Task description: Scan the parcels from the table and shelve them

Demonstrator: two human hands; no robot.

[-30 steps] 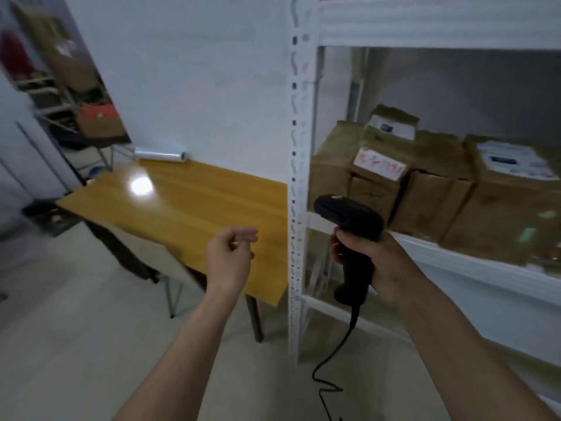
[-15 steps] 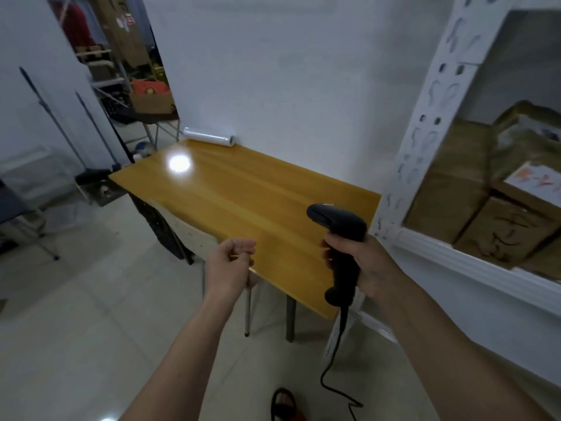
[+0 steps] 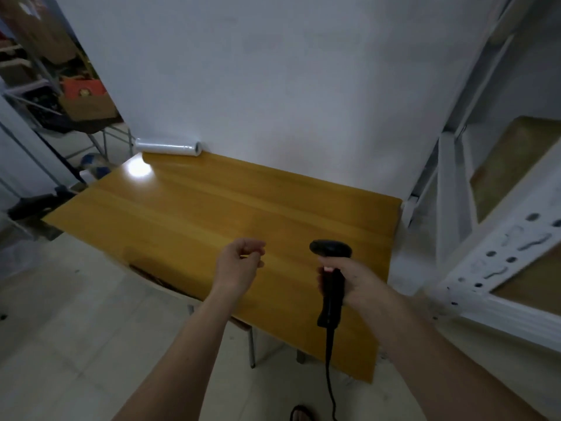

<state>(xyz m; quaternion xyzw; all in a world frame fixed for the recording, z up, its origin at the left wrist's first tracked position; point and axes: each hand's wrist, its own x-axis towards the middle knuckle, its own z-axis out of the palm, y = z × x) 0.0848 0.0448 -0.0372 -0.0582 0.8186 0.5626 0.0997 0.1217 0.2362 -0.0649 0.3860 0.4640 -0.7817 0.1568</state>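
Observation:
My right hand (image 3: 355, 279) grips the handle of a black barcode scanner (image 3: 331, 268), its cable hanging down toward the floor. My left hand (image 3: 239, 265) hovers over the near part of the wooden table (image 3: 212, 214), fingers loosely curled and holding nothing. No parcel lies on the table top in this view. At the right, the white metal shelf rack (image 3: 498, 250) holds brown cardboard parcels (image 3: 516, 159), seen only in part at the frame edge.
A white roll of stretch film (image 3: 168, 147) lies at the table's far left corner against the wall. Beyond the wall's left edge another room holds racks and a cardboard box (image 3: 88, 106). A chair back (image 3: 158, 279) shows under the table's near edge. Tiled floor lies at lower left.
My view has swung left from the shelf toward the table. Both hands now hover over the table top; the scanner stays in my right hand.

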